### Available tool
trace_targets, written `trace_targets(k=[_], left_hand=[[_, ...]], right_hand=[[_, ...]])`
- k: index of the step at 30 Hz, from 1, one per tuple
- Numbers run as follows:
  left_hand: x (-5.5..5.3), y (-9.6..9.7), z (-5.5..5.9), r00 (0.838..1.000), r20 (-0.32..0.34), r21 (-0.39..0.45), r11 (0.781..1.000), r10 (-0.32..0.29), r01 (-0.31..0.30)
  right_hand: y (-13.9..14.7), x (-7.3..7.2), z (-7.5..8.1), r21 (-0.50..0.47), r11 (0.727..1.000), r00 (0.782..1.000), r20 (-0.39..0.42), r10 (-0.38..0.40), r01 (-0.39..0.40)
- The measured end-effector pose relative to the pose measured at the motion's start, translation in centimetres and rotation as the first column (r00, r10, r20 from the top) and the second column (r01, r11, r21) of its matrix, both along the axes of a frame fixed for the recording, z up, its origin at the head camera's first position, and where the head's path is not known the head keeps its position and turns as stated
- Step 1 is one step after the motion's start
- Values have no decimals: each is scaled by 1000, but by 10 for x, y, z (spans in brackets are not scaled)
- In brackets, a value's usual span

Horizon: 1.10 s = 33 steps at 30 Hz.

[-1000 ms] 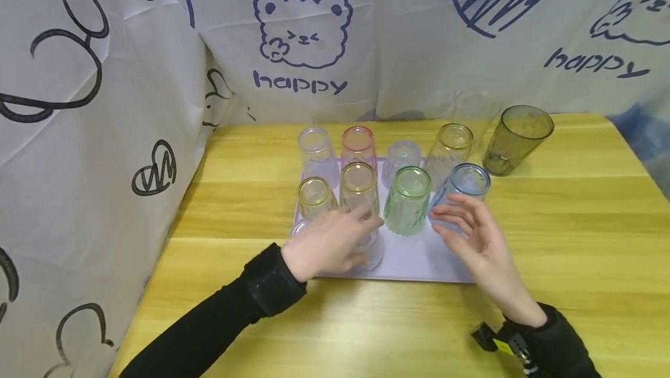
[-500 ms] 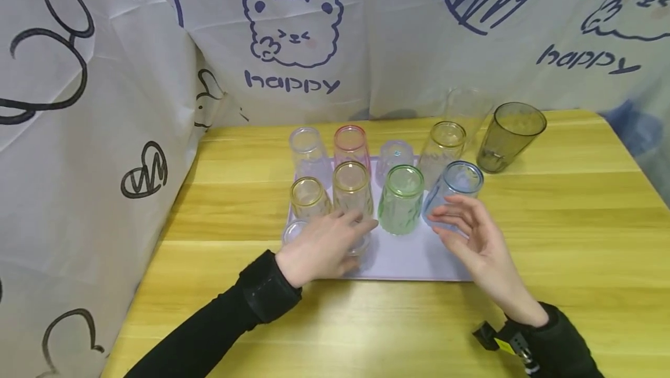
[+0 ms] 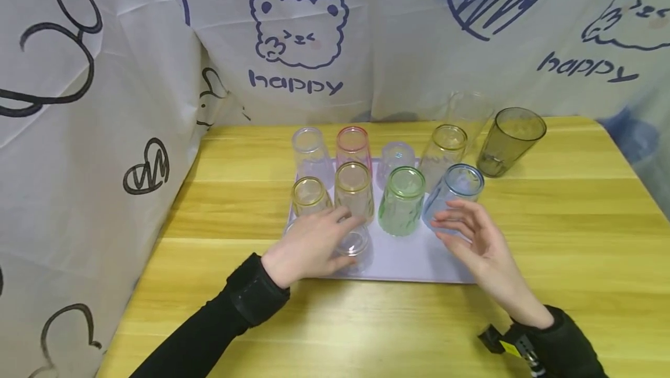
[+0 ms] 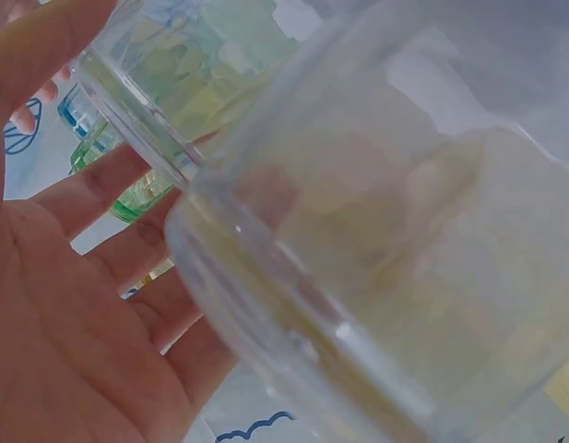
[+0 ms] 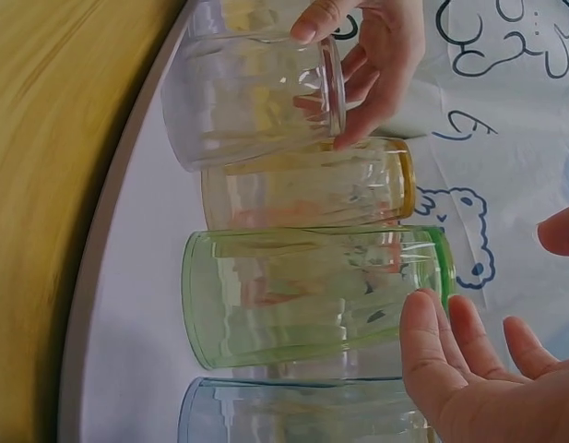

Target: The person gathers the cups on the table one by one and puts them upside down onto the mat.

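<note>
My left hand (image 3: 309, 245) is spread around the upturned base of a clear glass (image 3: 353, 242) at the front of a lilac tray (image 3: 413, 261). Its thumb lies on the near side and its fingers on the far side, straight in the left wrist view. Another clear glass (image 4: 376, 240) fills that view, mostly hidden under the hand from above. With fingers loosely bent, my right hand (image 3: 484, 250) hovers beside a blue glass (image 3: 463, 183), holding nothing. A green glass (image 3: 402, 209) stands between the hands, and two yellow-rimmed glasses (image 3: 354, 192) stand just beyond the left hand.
Along the tray's back stand a pale purple glass (image 3: 312, 160), a pink-rimmed glass (image 3: 353, 148), a short lilac glass (image 3: 396, 166) and an amber-rimmed glass (image 3: 442, 157). A dark grey-brown tumbler (image 3: 510, 142) and a tall clear glass (image 3: 471, 110) stand behind right, before a drawn-on cloth (image 3: 408, 46).
My left hand has slid slightly left and toward me, showing more of the front clear glass's base. The right hand stays nearly in place beside the blue glass.
</note>
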<state>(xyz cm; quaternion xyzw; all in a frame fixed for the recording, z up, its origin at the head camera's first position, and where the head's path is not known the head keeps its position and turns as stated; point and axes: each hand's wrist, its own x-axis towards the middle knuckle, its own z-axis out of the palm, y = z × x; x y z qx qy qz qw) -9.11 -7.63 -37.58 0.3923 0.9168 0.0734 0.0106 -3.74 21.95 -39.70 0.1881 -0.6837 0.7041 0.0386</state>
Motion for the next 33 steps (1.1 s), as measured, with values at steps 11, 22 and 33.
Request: trace_targets(k=[11, 22, 33], left_hand=[[1, 0, 4, 999, -40, 18, 1000, -2, 3], [-13, 16, 29, 976, -213, 204, 975, -40, 84], [-37, 43, 59, 965, -263, 310, 945, -15, 99]], right_hand=[[5, -4, 1, -2, 1000, 1000, -20, -2, 2], [26, -16, 13, -180, 980, 965, -229, -129, 89], [62, -48, 22, 41, 856, 753, -499, -429, 515]])
